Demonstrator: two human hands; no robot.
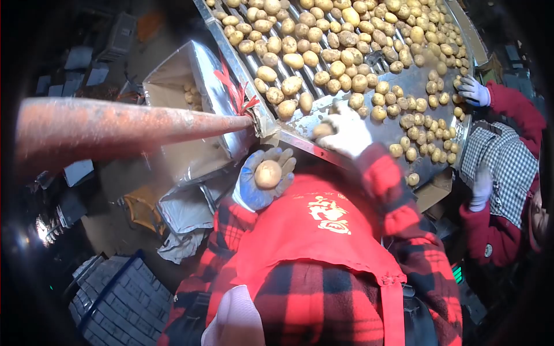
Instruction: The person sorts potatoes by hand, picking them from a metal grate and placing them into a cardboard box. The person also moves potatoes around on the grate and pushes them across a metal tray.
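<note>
My left hand (257,180), in a blue and grey work glove, is turned palm up beside the red apron. A round potato (268,173) rests in it with the fingers curled about it. Over the near edge of the roller table (314,149), my right hand (351,134) in a white glove grips another potato (323,131) between thumb and fingers. Many loose potatoes (291,85) lie on the metal rollers just beyond. Smaller potatoes (424,124) sit in groups on the flat metal sheet to the right.
A rusty red pole (133,124) crosses the left side up to the table corner, where red strips (235,92) are tied. Behind it stands a lined carton (173,158) with several potatoes inside. A co-worker's gloved hand (474,92) reaches the table's right edge.
</note>
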